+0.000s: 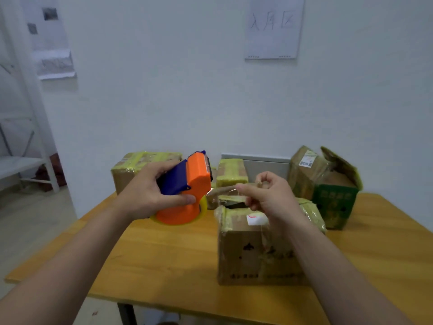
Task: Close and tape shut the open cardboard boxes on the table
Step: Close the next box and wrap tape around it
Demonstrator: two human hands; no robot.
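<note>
Boxes (126,177) at far left were taped; left hand (145,193) gripped dispenser (194,181), right hand (274,198) pinched tape (225,191); near box (246,249) and far-right box (335,202) were open.

Wall (164,90) is plain white with a slight blue cast. Sheet (274,26) with handwritten characters hangs top right. Papers (52,41) with dark prints on the left wall, overlapping, lower ones creased. White metal rack (35,102) far left, one shelf low down. Something reddish-brown (57,170) on the floor behind its leg, can't tell what. Floor (30,231) pale beige. Table (164,254) has an orange-yellow wood top and a dark leg (127,313) under the front edge. Grey panel (257,164) stands against the wall behind the table. Light flat and even, shadows soft.
</note>
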